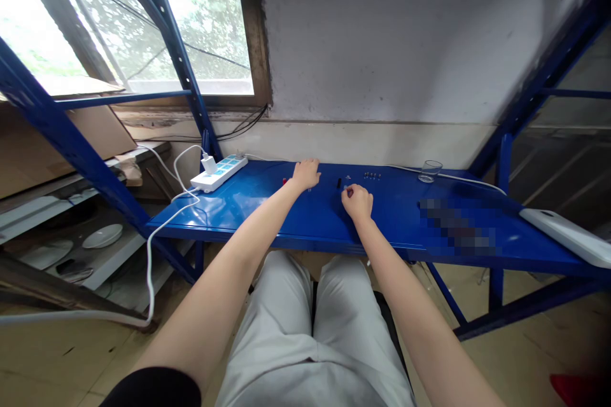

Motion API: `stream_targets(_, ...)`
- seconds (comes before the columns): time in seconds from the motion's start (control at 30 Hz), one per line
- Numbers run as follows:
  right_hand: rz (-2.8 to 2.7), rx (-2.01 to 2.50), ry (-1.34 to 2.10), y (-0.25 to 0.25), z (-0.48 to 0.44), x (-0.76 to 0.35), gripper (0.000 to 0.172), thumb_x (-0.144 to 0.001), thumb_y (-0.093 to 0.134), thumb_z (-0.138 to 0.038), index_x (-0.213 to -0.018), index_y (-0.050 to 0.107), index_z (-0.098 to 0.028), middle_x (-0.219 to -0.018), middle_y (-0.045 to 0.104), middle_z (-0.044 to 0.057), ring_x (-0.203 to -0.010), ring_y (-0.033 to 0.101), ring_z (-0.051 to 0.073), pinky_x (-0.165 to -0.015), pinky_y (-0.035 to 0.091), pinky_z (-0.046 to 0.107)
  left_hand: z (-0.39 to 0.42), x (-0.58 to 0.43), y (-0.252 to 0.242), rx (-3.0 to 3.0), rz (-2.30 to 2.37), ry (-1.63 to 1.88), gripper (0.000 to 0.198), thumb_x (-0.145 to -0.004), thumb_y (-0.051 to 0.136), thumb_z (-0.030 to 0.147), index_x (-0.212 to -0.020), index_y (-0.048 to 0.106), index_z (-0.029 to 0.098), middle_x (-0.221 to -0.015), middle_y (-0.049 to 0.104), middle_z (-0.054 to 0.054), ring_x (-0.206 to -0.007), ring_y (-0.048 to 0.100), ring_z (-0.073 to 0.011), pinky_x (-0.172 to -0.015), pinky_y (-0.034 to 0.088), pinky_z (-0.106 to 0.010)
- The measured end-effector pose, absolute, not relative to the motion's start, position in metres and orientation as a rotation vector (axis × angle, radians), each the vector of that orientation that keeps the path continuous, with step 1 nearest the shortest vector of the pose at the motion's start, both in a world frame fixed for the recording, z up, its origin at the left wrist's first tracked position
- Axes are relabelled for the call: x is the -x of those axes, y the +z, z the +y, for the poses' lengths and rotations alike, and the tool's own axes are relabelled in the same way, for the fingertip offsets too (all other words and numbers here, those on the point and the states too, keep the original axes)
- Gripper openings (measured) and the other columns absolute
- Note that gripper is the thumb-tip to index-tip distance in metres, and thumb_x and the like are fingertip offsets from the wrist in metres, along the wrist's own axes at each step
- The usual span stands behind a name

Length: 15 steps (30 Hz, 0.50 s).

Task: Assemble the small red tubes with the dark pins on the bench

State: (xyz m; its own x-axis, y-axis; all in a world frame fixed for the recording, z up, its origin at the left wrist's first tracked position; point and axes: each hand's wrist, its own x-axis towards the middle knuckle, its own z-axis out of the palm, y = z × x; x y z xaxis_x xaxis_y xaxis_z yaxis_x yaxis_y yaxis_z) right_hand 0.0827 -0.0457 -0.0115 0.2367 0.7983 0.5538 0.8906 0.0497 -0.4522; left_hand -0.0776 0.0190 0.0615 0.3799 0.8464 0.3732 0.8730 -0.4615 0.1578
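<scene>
- Spanning the view: blue table (396, 222), far edge along the wall, near edge above the knees. Most bare surface is left of the left forearm.
- Power strip (219, 173) at the left end, plug in it, white cord over the edge.
- Left hand (306, 175) near far edge, fingers partly extended; can't tell if it holds anything. Red piece (284, 181) just beside its wrist.
- Right hand (358, 200) closed, fingertips pinching dark-red piece (350, 193).
- Clear glass (430, 170) near far edge, right of right hand; contents unreadable.
- Black piece (339, 182) just beyond right hand.
- Smallest: row of small parts (372, 176) beyond right hand.
</scene>
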Motion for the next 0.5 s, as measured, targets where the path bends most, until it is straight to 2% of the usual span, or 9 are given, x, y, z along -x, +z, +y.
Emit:
stream_targets(0.07,-1.517,1.78,-0.158,-0.015,-0.043,-0.084,0.022,-0.076,0.04,-0.024,-0.077,0.06,-0.016,-0.078,0.062,0.01,-0.076,0.053,0.022,-0.066,0.031,0.032,0.011,0.07,0.056,2.622,-1.338,-0.752,0.034,-0.083,0.043,0.02,-0.116,0.052,0.015,-0.115,0.057,-0.014,-0.111,0.049,-0.0256,-0.095,0.035,-0.04)
stream_targets(0.13,-1.492,1.819,-0.15,-0.018,-0.041,-0.085,0.022,-0.074,0.041,-0.022,-0.082,0.061,-0.015,-0.082,0.064,0.012,-0.081,0.053,0.024,-0.069,0.032,0.033,0.005,0.06,0.046,2.728,-1.184,-0.718,0.04,-0.083,0.039,0.017,-0.122,0.047,0.016,-0.121,0.054,-0.013,-0.113,0.047,-0.0256,-0.094,0.036,-0.04)
stream_targets(0.23,-1.492,1.87,-0.133,-0.021,-0.039,-0.085,0.026,-0.073,0.043,-0.019,-0.089,0.062,-0.014,-0.093,0.064,0.013,-0.089,0.052,0.026,-0.073,0.033,0.036,0.001,0.045,0.028,2.778,-1.224,-0.624,0.057,-0.079,0.04,0.011,-0.135,0.033,0.018,-0.131,0.045,-0.014,-0.117,0.043,-0.0289,-0.091,0.038,-0.043)
stream_targets(0.33,-1.525,1.881,-0.118,-0.022,-0.037,-0.086,0.029,-0.073,0.043,-0.018,-0.093,0.064,-0.014,-0.099,0.064,0.015,-0.093,0.052,0.027,-0.077,0.033,0.039,0.001,0.033,0.014,2.765,-1.372,-0.526,0.067,-0.076,0.042,0.008,-0.14,0.024,0.018,-0.132,0.043,-0.016,-0.117,0.041,-0.031,-0.091,0.037,-0.046)
stream_targets(0.5,-1.598,1.903,-0.061,-0.021,-0.036,-0.086,0.031,-0.075,0.044,-0.017,-0.096,0.066,-0.017,-0.105,0.063,0.013,-0.101,0.051,0.028,-0.082,0.033,0.043,0.001,0.024,0.006,2.75,-1.497,-0.504,0.06,-0.076,0.045,0.008,-0.134,0.034,0.016,-0.128,0.047,-0.017,-0.117,0.042,-0.0309,-0.093,0.036,-0.046)
